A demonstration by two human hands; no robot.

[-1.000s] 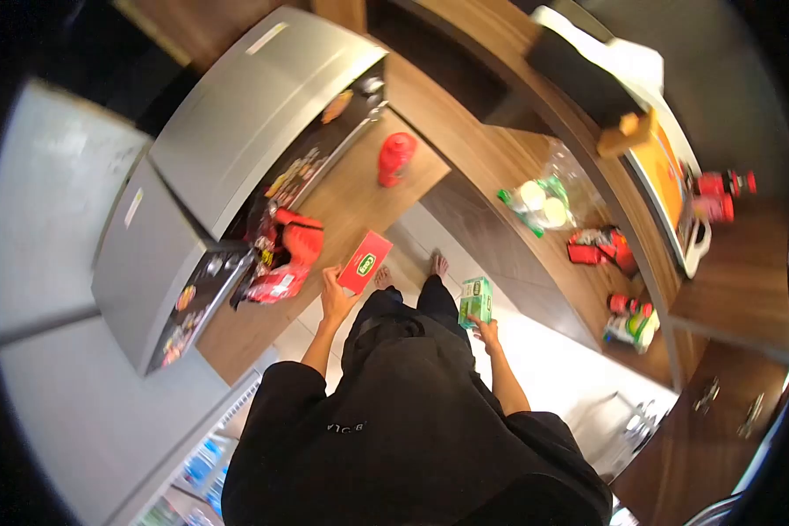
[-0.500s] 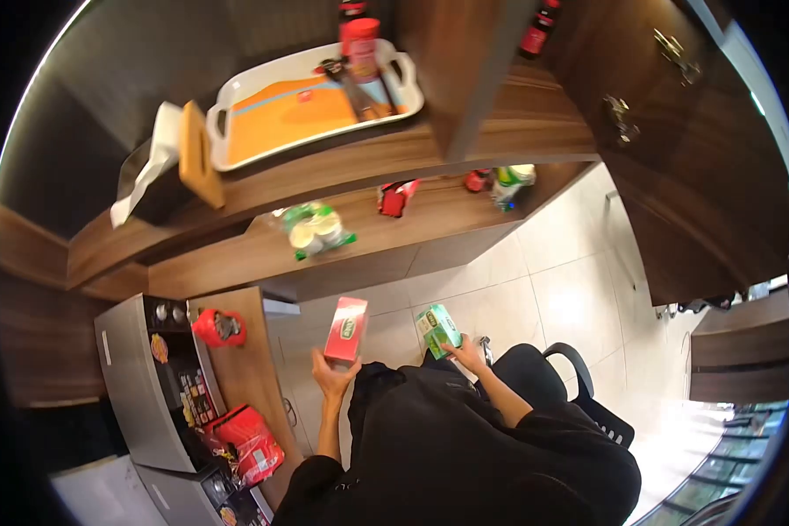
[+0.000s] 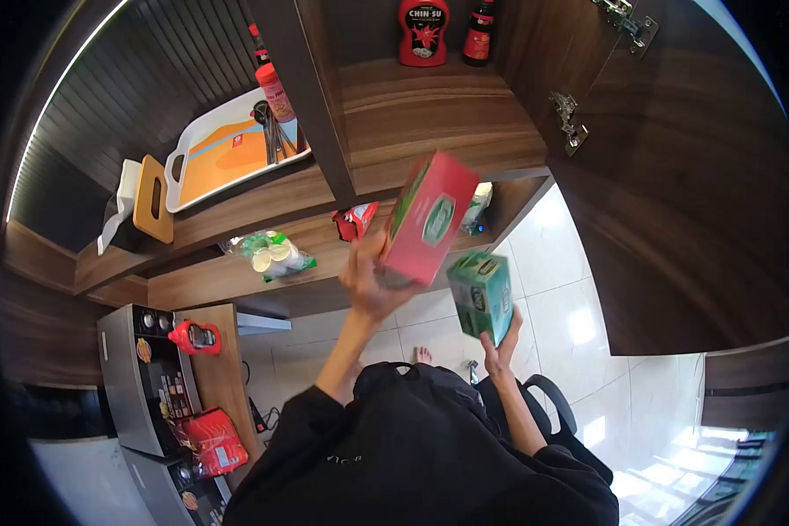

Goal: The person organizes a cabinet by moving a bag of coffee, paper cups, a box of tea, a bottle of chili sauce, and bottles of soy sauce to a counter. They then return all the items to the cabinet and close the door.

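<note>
My left hand (image 3: 373,285) grips the red box (image 3: 436,219) by its lower end, raised before the shelf unit's front edge (image 3: 447,181); my right hand (image 3: 502,351) holds the green box (image 3: 482,295) from below, lower and to the right. 2 boxes, 1 per hand.

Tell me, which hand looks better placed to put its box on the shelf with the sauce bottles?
Probably the left hand: its red box overlaps that shelf's front edge in view, while the right hand holds the green box farther from it, over the floor.
</note>
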